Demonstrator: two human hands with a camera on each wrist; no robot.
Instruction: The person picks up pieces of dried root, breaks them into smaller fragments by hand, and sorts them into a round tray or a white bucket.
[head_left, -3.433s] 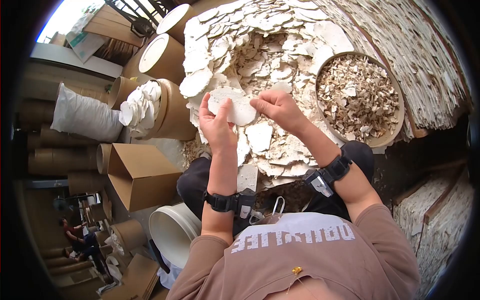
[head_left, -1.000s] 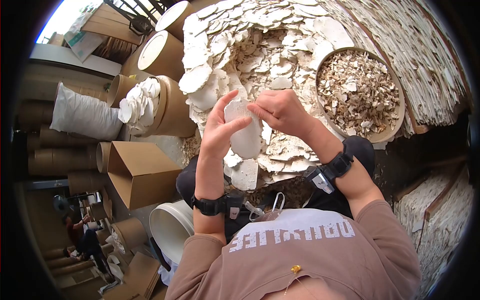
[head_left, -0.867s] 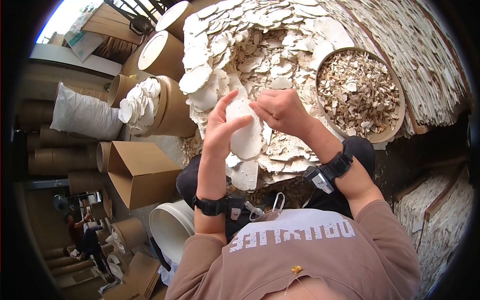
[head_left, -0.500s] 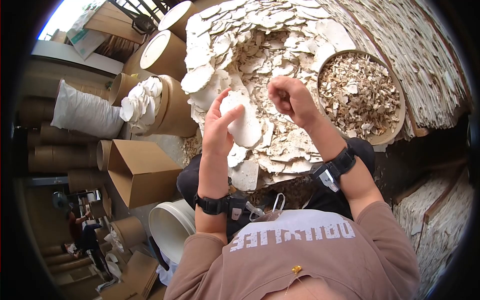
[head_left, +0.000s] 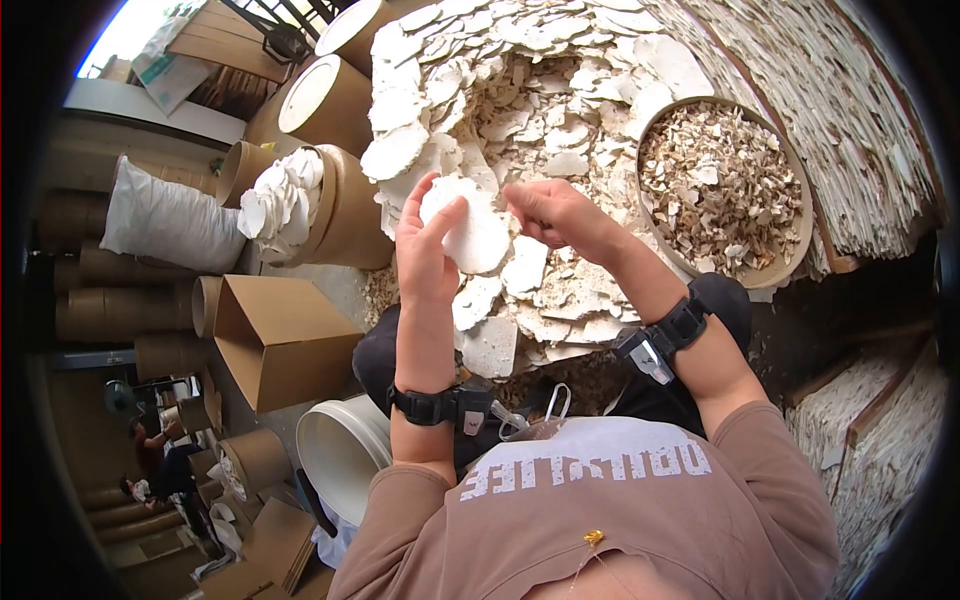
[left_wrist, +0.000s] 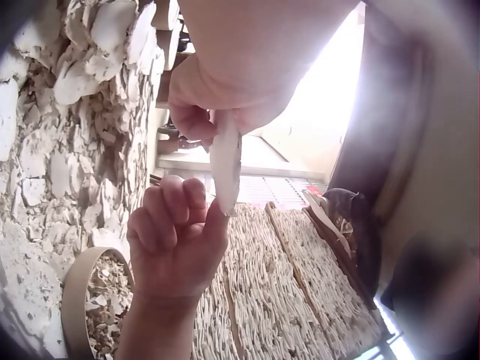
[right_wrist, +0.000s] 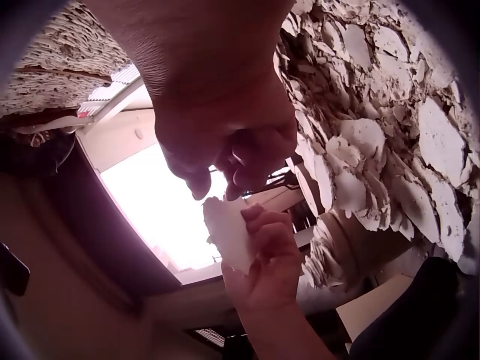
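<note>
My left hand [head_left: 425,255] pinches a thin, flat white slice [head_left: 472,230] between thumb and fingers, holding it up over the heap. Seen edge-on in the left wrist view, the slice [left_wrist: 226,169] is a narrow slab with a slightly rough rim. My right hand [head_left: 565,218] has its fingers curled, thumb and forefinger close by the slice's right edge. In the right wrist view its fingertips hover right at the slice's [right_wrist: 227,232] ragged edge, nothing visible between them. Below spreads a large heap of similar white slices [head_left: 520,120], with a hollow of broken pieces in its middle.
A round shallow tray [head_left: 803,215] of small brownish-white chips stands at the right of the heap. Tightly stacked slices rise behind it [head_left: 820,110]. On the left are a drum [head_left: 345,215] with slices, an open carton [head_left: 290,340] and a white bucket [head_left: 345,440]. Another person is far left.
The right hand was at the slice's upper edge, pulled away to the right, and is now back beside its edge. The left hand has turned the slice and shifted slightly left.
</note>
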